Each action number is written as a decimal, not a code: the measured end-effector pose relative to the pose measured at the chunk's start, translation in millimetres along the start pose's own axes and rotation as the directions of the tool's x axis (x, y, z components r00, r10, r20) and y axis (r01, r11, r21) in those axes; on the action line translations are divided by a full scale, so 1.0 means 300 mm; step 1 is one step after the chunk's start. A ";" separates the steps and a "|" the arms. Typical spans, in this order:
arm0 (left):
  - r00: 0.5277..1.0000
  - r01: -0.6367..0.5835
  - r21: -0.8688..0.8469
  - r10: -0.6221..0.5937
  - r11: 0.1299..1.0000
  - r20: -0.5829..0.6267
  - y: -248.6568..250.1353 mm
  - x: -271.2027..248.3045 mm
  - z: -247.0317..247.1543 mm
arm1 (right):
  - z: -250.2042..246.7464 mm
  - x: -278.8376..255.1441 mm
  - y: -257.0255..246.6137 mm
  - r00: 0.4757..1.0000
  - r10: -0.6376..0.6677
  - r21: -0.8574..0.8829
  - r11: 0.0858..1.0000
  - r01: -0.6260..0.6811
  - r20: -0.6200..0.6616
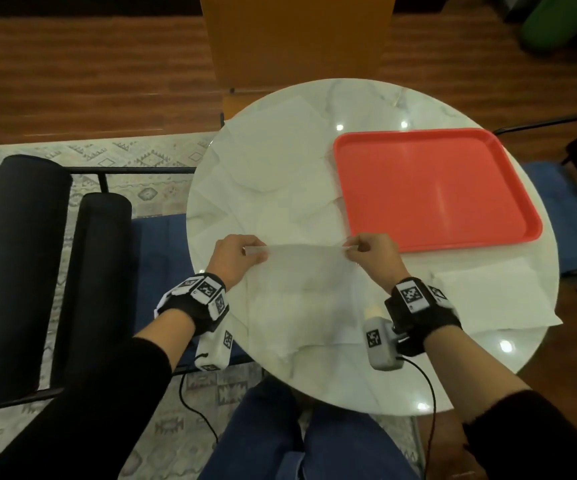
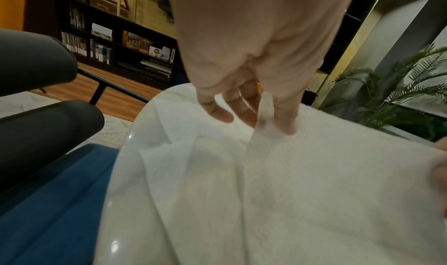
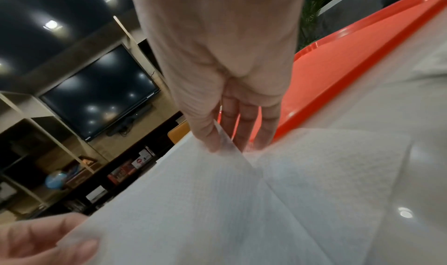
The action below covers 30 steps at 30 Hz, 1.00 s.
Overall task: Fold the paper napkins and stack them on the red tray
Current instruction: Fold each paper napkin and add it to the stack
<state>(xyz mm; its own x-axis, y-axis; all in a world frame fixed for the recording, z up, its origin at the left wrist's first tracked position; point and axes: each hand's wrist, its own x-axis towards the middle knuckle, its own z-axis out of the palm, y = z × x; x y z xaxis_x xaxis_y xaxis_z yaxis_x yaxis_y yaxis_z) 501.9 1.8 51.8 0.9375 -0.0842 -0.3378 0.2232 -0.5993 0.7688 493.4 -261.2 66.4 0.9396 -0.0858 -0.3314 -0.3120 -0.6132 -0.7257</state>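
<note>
A white paper napkin (image 1: 306, 271) is lifted by its far edge above the near part of the round marble table (image 1: 366, 109). My left hand (image 1: 242, 252) pinches its far left corner, and my right hand (image 1: 366, 249) pinches its far right corner. The left wrist view shows thumb and fingers (image 2: 285, 116) nipping the napkin (image 2: 326, 183). In the right wrist view the thumb (image 3: 205, 135) presses the sheet (image 3: 193, 202) against the fingers. The red tray (image 1: 432, 188) lies empty at the right, just beyond my right hand. Several more napkins (image 1: 273, 161) lie flat on the table's left half.
Another unfolded napkin (image 1: 491, 299) lies at the table's right edge, near my right wrist. A dark padded chair (image 1: 23, 258) stands left of the table, and an orange chair back (image 1: 297, 36) behind it. My legs in blue jeans (image 1: 280, 434) are under the near edge.
</note>
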 end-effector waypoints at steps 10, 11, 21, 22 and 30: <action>0.898 -0.434 0.143 0.439 0.890 -0.008 -0.170 -0.188 0.087 | 0.030 -0.245 0.168 0.968 -0.245 -0.102 0.966 0.238 -0.058; 0.888 -0.454 0.182 0.459 0.872 0.016 -0.189 -0.202 0.098 | 0.040 -0.260 0.192 0.965 -0.257 -0.139 0.959 0.248 -0.057; 0.868 -0.492 0.460 0.455 0.739 0.197 -0.230 -0.270 0.130 | 0.086 -0.305 0.281 0.966 -0.228 -0.441 0.860 0.258 0.121; 0.873 -0.484 0.449 0.450 0.751 0.190 -0.217 -0.274 0.122 | 0.077 -0.308 0.271 0.969 -0.223 -0.451 0.857 0.249 0.111; 0.911 -0.408 0.453 0.390 0.793 0.137 -0.075 -0.214 0.185 | 0.180 -0.242 0.065 0.942 -0.336 -0.422 0.855 0.301 -0.010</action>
<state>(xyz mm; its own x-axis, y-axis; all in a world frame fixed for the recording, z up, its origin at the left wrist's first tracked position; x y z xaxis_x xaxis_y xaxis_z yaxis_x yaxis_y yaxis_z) 422.0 -23.6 26.0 0.9040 -0.4196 -0.0825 -0.3261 -0.8013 0.5016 411.5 -224.5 43.8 0.9912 0.1172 -0.0620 0.0751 -0.8818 -0.4655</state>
